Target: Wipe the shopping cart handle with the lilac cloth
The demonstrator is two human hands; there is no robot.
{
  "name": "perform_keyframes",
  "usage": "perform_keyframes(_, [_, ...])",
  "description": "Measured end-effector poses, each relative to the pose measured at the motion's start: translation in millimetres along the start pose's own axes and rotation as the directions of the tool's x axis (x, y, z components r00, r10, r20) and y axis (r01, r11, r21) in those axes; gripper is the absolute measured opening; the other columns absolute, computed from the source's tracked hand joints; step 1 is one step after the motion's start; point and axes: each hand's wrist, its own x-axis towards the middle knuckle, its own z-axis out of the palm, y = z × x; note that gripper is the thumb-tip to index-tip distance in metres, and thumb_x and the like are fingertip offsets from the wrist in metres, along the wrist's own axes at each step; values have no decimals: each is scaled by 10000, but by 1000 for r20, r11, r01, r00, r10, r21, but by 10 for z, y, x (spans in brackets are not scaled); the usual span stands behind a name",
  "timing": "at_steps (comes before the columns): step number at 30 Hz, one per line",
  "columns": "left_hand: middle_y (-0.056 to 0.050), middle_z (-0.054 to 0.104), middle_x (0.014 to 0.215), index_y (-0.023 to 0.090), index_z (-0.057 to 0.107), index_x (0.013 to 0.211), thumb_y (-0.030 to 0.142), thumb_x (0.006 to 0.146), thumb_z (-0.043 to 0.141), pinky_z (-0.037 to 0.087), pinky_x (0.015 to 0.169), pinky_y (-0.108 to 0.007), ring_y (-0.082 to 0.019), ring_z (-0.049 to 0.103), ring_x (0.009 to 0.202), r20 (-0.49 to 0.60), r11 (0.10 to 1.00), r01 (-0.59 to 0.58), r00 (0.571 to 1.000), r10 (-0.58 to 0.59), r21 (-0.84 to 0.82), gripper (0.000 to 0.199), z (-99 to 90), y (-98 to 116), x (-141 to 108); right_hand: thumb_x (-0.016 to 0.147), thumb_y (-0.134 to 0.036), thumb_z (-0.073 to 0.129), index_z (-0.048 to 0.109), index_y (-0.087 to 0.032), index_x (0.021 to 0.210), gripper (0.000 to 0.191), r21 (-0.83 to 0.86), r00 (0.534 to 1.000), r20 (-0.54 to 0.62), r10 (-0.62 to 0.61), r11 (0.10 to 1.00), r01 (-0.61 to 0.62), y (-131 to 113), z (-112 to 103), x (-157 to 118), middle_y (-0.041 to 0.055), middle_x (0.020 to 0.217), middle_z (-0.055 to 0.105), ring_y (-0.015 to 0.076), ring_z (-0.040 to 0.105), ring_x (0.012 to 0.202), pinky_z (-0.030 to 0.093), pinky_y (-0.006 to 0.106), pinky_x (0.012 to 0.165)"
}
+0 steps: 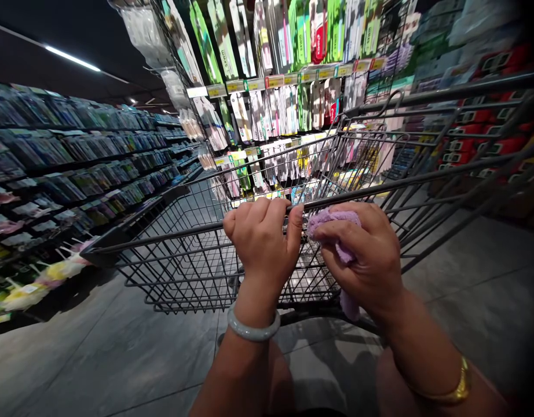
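Just ahead of me is a dark wire shopping cart (180, 246), its long side toward me. My left hand (264, 237) is closed over the cart's top rail, thumb along the near side, with a pale bangle (253, 331) on the wrist. To the right, my right hand (366, 249) clutches a bunched purple cloth (347, 220) against the same rail. Part of the cloth hangs below the palm. A gold bracelet (460, 382) circles my right forearm. The rail under the cloth is partly hidden by my fingers.
Behind the cart stands a lit display rack (284, 81) hung with packaged goods. Long stocked shelves (88, 150) run down the left side, with fluffy yellow and pink items (32, 289) low down. Red items (479, 127) are stacked at right. The floor (141, 347) is grey.
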Motion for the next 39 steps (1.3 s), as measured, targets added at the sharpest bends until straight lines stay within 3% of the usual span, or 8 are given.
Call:
perform_keyframes(29, [-27,643,796,248,659,893,470,979,497,264,847,-422,-232,512,842,0,1000,1,1000,-1,3,287,-3,-3,-11,728,-135,689,656,-265,993,297,-58,993,-115,-33,998,26,-47,168,-155,44,1089,622,207,571,1005,490,393,874])
perform_keyframes(39, [-31,652,809,252,661,906,471,974,516,272,866,-425,-239,522,861,-6,1000,-8,1000,8,3,272,2,-18,-14,759,-146,658,640,-251,963,231,-14,995,51,-90,996,91,-102,337,-318,38,1099,648,200,586,1019,471,393,868])
